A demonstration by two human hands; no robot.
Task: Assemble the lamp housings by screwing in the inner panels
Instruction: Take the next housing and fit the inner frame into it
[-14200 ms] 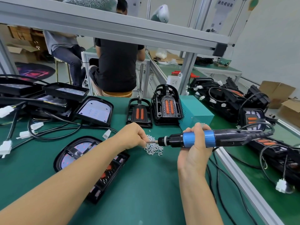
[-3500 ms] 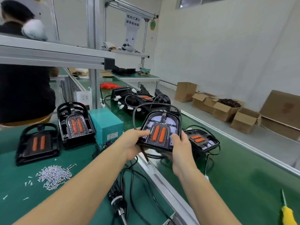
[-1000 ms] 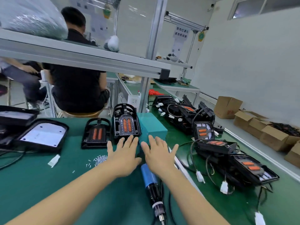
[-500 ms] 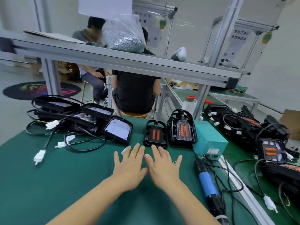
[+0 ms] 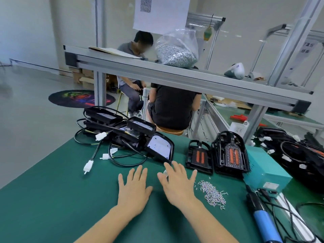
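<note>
My left hand (image 5: 132, 187) and my right hand (image 5: 177, 182) are stretched out side by side over the green mat (image 5: 52, 199), fingers straight and spread, holding nothing. Just beyond my right fingertips leans a black lamp housing with a white panel (image 5: 159, 148), the nearest of a pile of housings with cables (image 5: 112, 125). Two stacks of black inner panels with orange strips (image 5: 199, 157) (image 5: 230, 154) stand at the right. A heap of small silver screws (image 5: 213, 192) lies right of my right hand. The blue electric screwdriver (image 5: 263, 218) lies at the lower right.
A teal power box (image 5: 263, 169) sits behind the screwdriver. More black housings (image 5: 301, 155) are piled on the right bench. White connectors (image 5: 88, 166) and black cables trail over the mat. A shelf rail (image 5: 175, 76) carries a bag of screws (image 5: 176, 50). Two people sit beyond.
The view has swung left, from the right bench back to the mat. Both empty hands have travelled left with it and now reach toward the leaning housing.
</note>
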